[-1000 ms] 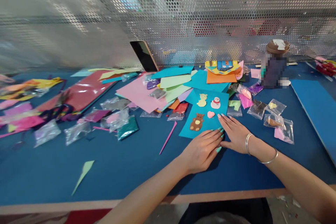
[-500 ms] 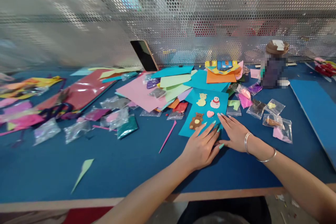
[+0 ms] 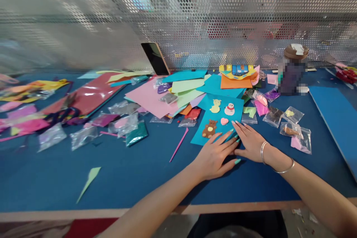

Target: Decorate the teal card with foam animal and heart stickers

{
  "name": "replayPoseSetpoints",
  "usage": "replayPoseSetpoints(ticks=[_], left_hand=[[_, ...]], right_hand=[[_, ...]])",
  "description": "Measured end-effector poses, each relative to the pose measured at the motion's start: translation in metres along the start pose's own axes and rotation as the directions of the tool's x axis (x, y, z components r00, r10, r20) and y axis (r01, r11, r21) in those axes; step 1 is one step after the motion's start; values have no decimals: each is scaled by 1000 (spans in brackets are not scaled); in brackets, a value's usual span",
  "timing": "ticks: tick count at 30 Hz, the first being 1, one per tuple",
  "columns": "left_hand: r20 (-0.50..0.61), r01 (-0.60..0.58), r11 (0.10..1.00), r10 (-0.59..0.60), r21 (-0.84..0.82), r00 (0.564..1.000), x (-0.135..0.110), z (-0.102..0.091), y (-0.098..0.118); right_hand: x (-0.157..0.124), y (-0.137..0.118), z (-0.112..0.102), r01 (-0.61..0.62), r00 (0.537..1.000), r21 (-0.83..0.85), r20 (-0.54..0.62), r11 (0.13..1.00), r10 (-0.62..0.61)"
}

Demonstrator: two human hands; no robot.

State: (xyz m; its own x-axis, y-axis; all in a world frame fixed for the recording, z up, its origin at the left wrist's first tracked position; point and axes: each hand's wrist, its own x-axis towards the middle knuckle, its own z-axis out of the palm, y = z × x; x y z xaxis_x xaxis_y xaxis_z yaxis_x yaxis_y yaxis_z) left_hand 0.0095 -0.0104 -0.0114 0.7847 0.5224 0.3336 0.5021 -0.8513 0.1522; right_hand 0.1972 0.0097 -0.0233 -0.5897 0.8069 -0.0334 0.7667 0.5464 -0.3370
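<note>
On my feed, both hands are together at the lower right edge of a blue sheet (image 3: 222, 102), which lies on the dark blue table (image 3: 134, 182) in front of the person. The left hand (image 3: 213, 160) rests palm down with its fingers stretched out, reaching over the sheet's lower edge beneath the bear, its thumb pointing off to the right. The right hand (image 3: 252, 144) also lies low and flattened, fingertips at the sheet's right side, its thumb close to the left fingers. Where they meet I can't tell whether anything is tucked under them. On the sheet I make out four small figures: a yellow animal (image 3: 215, 106) at upper left, a snowman (image 3: 229, 109) to its right, a pink heart (image 3: 224, 121) below the snowman, and a brown bear (image 3: 209, 129) at lower left, just beside the left hand's fingers. Two silver bangles (image 3: 262, 152) circle the right wrist. Left of the sheet I see a thin pink stick (image 3: 179, 144), and nearer the table's front, farther left, a pale green scrap (image 3: 89, 182). Behind, coloured papers overlap around a large pink sheet (image 3: 147, 98), and a phone (image 3: 154, 58) leans against the perforated panel (image 3: 195, 37). To the right sit several small clear bags, one holding something pink (image 3: 297, 143).
</note>
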Motion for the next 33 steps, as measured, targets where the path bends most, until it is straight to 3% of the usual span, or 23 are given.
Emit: replayPoseSetpoints(ticks=[6, 11, 17, 20, 28, 33], left_hand=[[-55, 38, 999, -36, 32, 998, -4, 0, 0], [-11, 2, 999, -2, 48, 1000, -4, 0, 3], [-17, 99, 989, -97, 114, 995, -1, 4, -3], [-31, 83, 990, -80, 115, 996, -1, 4, -8], [-202, 198, 969, -167, 146, 965, -5, -1, -7], [-81, -9, 994, 18, 110, 997, -6, -1, -6]], right_hand=[[0, -2, -5, -6, 1000, -14, 20, 1000, 6], [0, -1, -3, -1, 1000, -12, 4, 1000, 1], [0, 1, 1, -8, 1000, 2, -26, 1000, 8], [0, 2, 2, -9, 1000, -9, -28, 1000, 9], [1, 2, -1, -11, 1000, -18, -13, 1000, 11], [0, 2, -1, -7, 1000, -26, -6, 1000, 7]])
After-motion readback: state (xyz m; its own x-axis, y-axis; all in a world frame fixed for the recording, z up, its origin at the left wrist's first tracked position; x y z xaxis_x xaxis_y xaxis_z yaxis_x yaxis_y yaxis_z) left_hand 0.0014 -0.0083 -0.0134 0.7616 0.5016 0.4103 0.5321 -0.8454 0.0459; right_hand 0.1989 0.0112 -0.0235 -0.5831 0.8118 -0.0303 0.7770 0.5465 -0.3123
